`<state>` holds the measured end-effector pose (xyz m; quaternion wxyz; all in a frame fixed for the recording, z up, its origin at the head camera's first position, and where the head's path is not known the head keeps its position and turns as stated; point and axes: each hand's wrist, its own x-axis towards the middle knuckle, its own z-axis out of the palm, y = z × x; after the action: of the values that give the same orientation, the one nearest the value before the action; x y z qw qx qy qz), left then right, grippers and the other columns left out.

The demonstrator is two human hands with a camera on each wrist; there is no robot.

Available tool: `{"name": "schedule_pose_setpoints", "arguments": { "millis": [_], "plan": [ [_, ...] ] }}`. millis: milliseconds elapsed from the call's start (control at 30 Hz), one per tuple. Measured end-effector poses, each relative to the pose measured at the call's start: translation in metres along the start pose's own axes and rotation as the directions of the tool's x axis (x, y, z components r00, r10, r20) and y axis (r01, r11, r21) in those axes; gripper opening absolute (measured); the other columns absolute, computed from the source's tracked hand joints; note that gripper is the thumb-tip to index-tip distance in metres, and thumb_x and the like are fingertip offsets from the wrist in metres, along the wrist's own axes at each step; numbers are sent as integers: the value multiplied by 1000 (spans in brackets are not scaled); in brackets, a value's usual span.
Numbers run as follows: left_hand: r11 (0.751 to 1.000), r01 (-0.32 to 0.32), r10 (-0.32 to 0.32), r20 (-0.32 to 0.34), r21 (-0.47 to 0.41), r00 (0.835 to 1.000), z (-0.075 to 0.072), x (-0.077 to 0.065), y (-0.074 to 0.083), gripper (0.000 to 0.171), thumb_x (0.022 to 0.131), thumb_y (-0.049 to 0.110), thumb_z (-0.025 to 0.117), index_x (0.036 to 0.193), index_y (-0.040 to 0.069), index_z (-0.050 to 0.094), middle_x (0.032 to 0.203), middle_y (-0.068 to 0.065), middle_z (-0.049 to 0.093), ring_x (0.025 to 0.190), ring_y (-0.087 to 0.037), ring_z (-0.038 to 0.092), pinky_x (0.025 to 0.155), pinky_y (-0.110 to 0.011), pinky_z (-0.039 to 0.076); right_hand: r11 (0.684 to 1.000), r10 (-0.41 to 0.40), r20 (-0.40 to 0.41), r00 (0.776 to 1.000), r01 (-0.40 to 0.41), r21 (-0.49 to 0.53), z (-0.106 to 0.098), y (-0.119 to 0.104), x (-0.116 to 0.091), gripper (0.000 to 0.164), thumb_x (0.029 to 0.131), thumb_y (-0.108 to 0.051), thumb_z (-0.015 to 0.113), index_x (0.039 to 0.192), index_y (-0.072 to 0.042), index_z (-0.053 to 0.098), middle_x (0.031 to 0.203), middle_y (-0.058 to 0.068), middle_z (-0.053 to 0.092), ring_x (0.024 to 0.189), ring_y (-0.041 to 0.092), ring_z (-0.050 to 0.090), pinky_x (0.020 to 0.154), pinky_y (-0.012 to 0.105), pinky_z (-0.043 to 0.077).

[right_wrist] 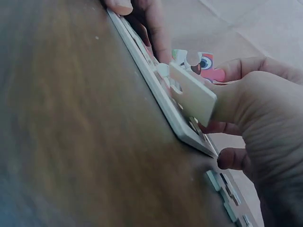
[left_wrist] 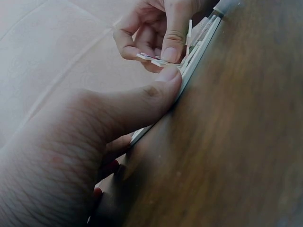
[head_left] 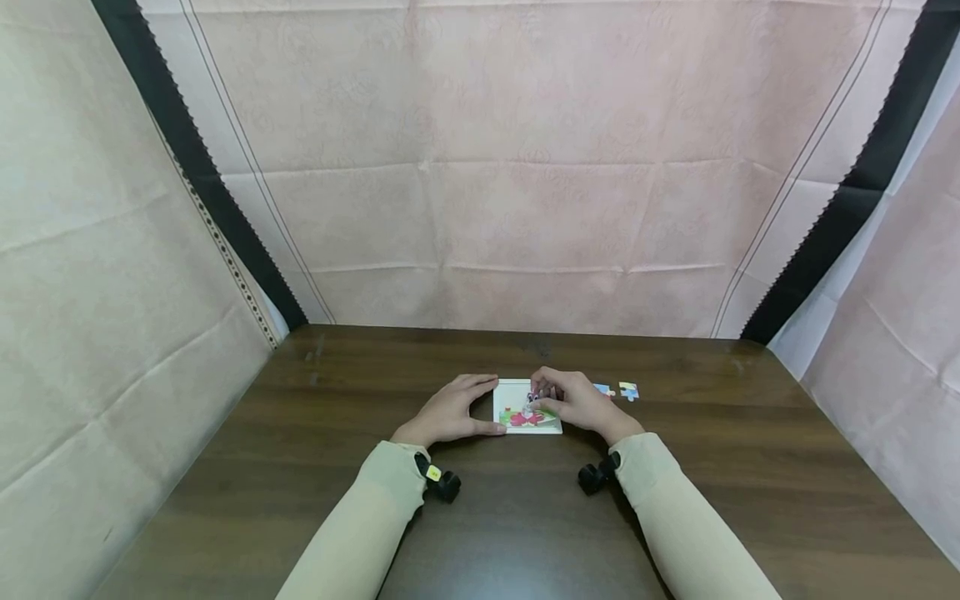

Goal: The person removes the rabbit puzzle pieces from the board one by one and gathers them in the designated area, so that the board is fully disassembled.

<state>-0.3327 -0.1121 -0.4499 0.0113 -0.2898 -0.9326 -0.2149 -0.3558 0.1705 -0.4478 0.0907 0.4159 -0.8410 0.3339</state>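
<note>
A white-framed jigsaw puzzle board with a colourful picture lies flat between the hands. My left hand rests at its left side, thumb touching the near edge and fingertips at the far left corner. Over the board's right half, my right hand pinches a jigsaw piece printed with an eye between thumb and fingers. Just beside that thumb, a second piece stands tilted on the board, its plain pale side showing. From the head view, the right fingers cover part of the picture.
To the right of the board, two loose jigsaw pieces lie on the brown wooden table: one is partly hidden by the right hand, another farther right. Pale fabric walls enclose the table's back and sides.
</note>
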Motion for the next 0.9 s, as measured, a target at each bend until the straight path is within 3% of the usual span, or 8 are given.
{"name": "schedule_pose_setpoints", "arguments": {
  "millis": [500,900],
  "plan": [
    [1000,16,-16,2,7,1000,-2,0,-1,98,79,76,66,156,20,41,159,6,37,145,-18,32,114,-46,34,996,62,-87,994,-57,63,5,5,-1,16,99,-19,68,114,-21,67,90,-13,68,60,13,52,55,28,44],
    [1000,14,-14,1,4,1000,2,-1,-1,100,78,78,65,156,21,40,159,7,37,145,-17,31,114,-46,34,983,155,-192,969,-131,130,0,3,-15,16,98,-27,68,114,-23,72,91,-12,71,66,14,58,59,30,48]
  ]
}}
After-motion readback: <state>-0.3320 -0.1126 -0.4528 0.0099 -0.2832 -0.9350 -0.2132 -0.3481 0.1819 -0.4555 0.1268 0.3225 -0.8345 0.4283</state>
